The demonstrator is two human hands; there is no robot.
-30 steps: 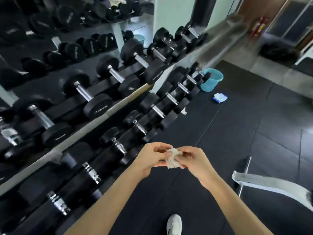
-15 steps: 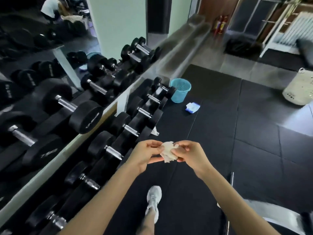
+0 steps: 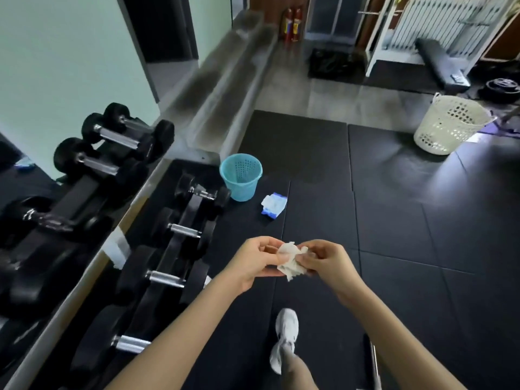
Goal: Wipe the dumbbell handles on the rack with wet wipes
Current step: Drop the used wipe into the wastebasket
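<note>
Holding: both hands meet over the floor (image 3: 394,220) in front of the body, with a crumpled wet wipe (image 3: 291,260) pinched between them.
State of left hand (image 3: 254,263): fingers and thumb curl onto the wipe's left side and grip it.
State of right hand (image 3: 327,263): fingers curl in and pinch the wipe's right side; it holds nothing else.
Wipe contact: white and bunched, it touches only the two hands, apart from the rack (image 3: 191,205).
Task's thing: the dumbbell handles (image 3: 166,278) sit on the rack along the floor's left edge, to the left of the hands. The lower tier is the nearer one.
Long axis: each chrome bar lies crosswise to the row, one black head toward the wall and the other toward the open floor where the person stands.
Nearer hand: the left, clearly closer to the lower tier than the right, though not touching it.
Coming move, as a judgement: the wipe seems to be getting regathered. Reaching a bar would mean carrying it leftward, wrapping it round the bar and rubbing along its length.
Ahead: a pack of wipes (image 3: 273,205) lies on the floor just beside a blue bin (image 3: 241,181) at the rack's far end.
</note>
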